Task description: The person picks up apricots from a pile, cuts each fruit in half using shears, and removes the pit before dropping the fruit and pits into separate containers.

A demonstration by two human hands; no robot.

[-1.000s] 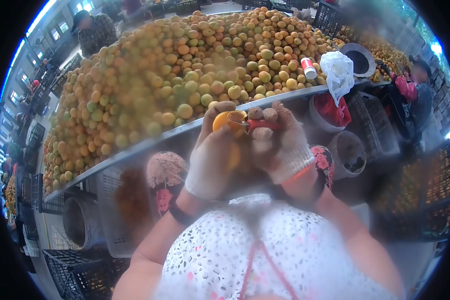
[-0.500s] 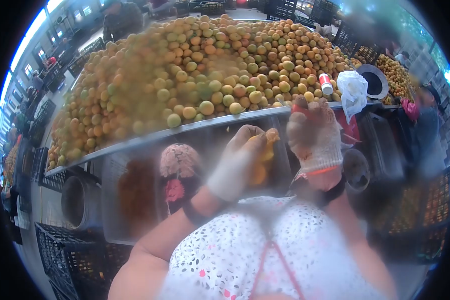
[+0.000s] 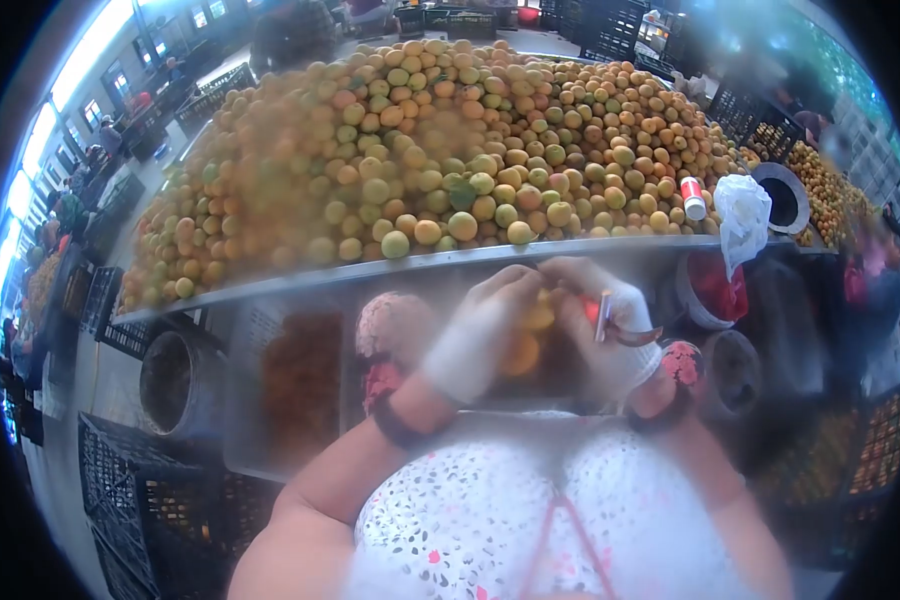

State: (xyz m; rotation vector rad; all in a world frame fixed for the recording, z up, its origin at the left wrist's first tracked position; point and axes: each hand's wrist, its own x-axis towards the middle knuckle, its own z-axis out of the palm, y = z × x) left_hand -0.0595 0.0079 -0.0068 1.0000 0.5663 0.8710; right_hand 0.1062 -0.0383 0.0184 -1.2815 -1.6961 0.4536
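My left hand (image 3: 495, 315), in a whitish glove, is closed with its fingertips meeting those of my right hand. Orange apricot flesh (image 3: 538, 310) shows right beneath its fingers; the rest of the fruit is hidden. My right hand (image 3: 610, 325), gloved too, is curled around a small red-handled tool (image 3: 603, 314) with a shiny metal part and a thin curved piece sticking out to the right. Both hands are in front of the metal table edge (image 3: 450, 256), above a dark container with more orange fruit (image 3: 520, 355) in it.
A large heap of apricots (image 3: 410, 180) covers the table ahead. At its right lie a red-and-white bottle (image 3: 692, 198), a white plastic bag (image 3: 742, 215) and a round basin (image 3: 780, 198). A tub (image 3: 245, 400) and black crates (image 3: 120, 490) stand left; a red-lined bucket (image 3: 715, 290) stands right.
My right hand has come down and left from the table edge to meet my left hand, turning over with the red-handled tool. The view has shifted slightly.
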